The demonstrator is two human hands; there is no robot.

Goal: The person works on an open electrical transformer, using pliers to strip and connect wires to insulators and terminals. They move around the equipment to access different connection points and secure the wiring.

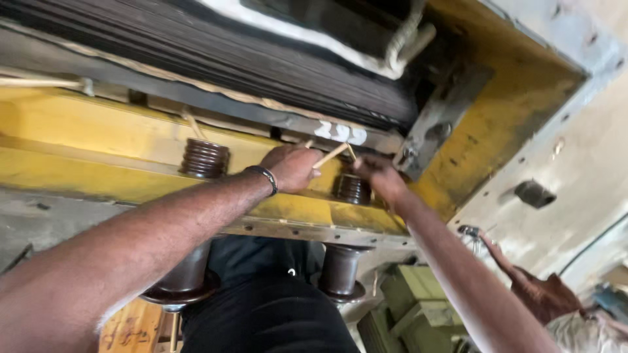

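My left hand [292, 167], with a dark band on its wrist, is closed around a thin pale wooden stick [331, 155] just above the yellow metal frame [98, 140]. Beside it my right hand [379, 175] pinches a second thin stick or lead over a brown ribbed insulator [352, 188]. Both hands work close together, under the dark stacked core [261, 72] of the machine. What the right fingers grip is partly hidden.
Another brown ribbed insulator [205, 157] sits left on the frame, with larger brown insulator bodies [340, 269] hanging below. A grey steel bracket [435, 124] stands at right. Another person's arm [523, 281] shows at lower right beside a green metal box [405, 307].
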